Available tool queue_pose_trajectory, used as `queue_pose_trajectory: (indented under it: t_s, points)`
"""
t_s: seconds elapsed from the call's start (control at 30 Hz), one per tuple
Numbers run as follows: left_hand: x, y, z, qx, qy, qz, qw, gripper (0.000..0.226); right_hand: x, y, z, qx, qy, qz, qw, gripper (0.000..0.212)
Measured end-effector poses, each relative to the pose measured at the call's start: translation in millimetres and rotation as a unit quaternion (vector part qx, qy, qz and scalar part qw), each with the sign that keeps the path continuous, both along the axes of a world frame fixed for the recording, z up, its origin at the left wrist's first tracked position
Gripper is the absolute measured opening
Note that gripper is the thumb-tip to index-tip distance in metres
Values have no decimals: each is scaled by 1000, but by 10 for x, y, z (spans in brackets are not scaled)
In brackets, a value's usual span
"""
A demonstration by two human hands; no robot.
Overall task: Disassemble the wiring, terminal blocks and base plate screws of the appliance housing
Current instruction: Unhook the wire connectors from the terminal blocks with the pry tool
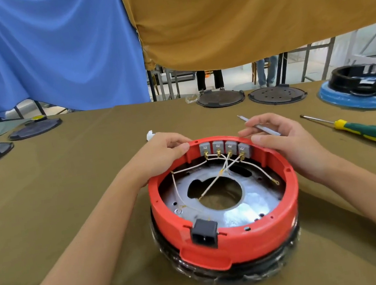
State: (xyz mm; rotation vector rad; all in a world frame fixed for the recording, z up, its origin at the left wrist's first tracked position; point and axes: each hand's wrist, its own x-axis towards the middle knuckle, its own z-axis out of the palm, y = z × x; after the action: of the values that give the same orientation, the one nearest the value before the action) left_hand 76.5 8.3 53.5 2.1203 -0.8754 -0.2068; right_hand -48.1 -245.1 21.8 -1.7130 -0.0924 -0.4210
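Observation:
A round red appliance housing point(240, 239) lies upside down on the table in front of me. Several grey terminal blocks point(225, 148) sit in a row inside its far wall, with white wires point(214, 180) running from them across a shiny metal base plate point(248, 209). A black power socket point(204, 232) sits in the near wall. My left hand point(166, 149) grips the far rim left of the blocks. My right hand point(286, 139) holds a thin grey metal tool point(262, 127) and touches the rim right of the blocks.
A green and yellow screwdriver point(363, 132) lies to the right. Dark round plates point(221, 99) rest along the far edge and at left point(33, 128). A black and blue housing point(366, 88) stands far right. A white scrap point(150, 135) lies behind my left hand. Blue and ochre cloths hang behind.

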Motion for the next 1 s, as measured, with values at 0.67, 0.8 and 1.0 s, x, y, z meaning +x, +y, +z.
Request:
queue_pose_trajectory:
  t_s: [0.67, 0.8, 1.0]
  points:
    - [-92, -56, -10, 73, -142, -64, 985, 29, 32, 217, 153, -13, -63, -77, 995, 16]
    - [-80, -47, 48, 107, -141, -91, 980, 30, 109, 318, 323, -5, -69, -77, 995, 23]
    - [-96, -53, 202, 214, -161, -108, 957, 30, 118, 519, 291, -31, -111, -100, 988, 28]
